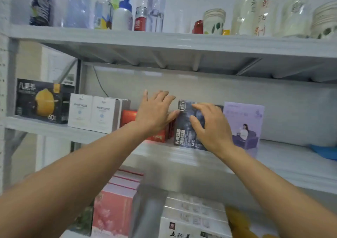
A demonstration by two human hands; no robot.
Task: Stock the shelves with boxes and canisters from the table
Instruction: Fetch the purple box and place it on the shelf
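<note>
Forearms (pixel 73 174) reach up; I see left hand (pixel 155 113) spread flat over red box (pixel 128 118), right hand (pixel 211 126) clasping dark blue box (pixel 185 128) on middle shelf (pixel 164 154) (purple box (pixel 244 121) at 3 o'clock). I'd push squarely back, flush.

Clear plastic bottles (pixel 76 6), blue-capped pump bottle (pixel 123 15), 2 paper cup stacks (pixel 214 21) (leaf-printed), dark cable (pixel 99 82) behind
</note>
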